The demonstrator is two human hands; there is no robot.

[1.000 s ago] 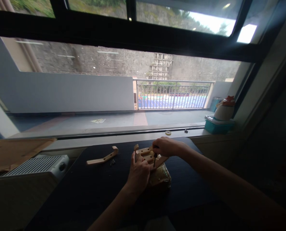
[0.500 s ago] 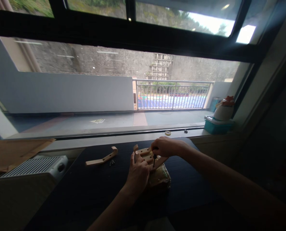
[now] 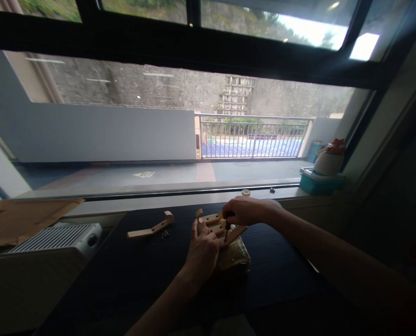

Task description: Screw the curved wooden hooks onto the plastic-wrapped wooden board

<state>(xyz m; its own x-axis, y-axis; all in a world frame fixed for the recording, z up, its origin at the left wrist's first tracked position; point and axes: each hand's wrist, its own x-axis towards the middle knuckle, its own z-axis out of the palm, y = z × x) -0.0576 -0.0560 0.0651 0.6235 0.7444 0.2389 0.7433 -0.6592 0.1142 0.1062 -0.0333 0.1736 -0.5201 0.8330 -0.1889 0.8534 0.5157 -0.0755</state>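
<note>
My right hand (image 3: 241, 211) is closed around the dark handle of a screwdriver (image 3: 227, 229), which points down with its tip at a light wooden piece (image 3: 234, 237). My left hand (image 3: 202, 249) wraps its fingers over the near left end of the wooden pieces, pressing them down. Several wooden strips with dark holes (image 3: 213, 218) lie beneath and between my hands. They rest on a clear-wrapped, yellowish package (image 3: 236, 259). To the left, a separate wooden hook (image 3: 151, 229) lies on the dark table, with a few small screws (image 3: 165, 234) beside it.
The dark table (image 3: 130, 275) stands against a window sill (image 3: 208, 195). On the sill are a roll of tape (image 3: 246, 192), a small dark object (image 3: 272, 190) and a teal box (image 3: 320, 182) bearing a white container (image 3: 328, 163). At left, brown cardboard (image 3: 25, 219) lies over a radiator (image 3: 57, 240).
The whole view has shifted slightly. My right hand stays on the screwdriver, whose shaft now leans a little differently. My left hand keeps its place on the wood.
</note>
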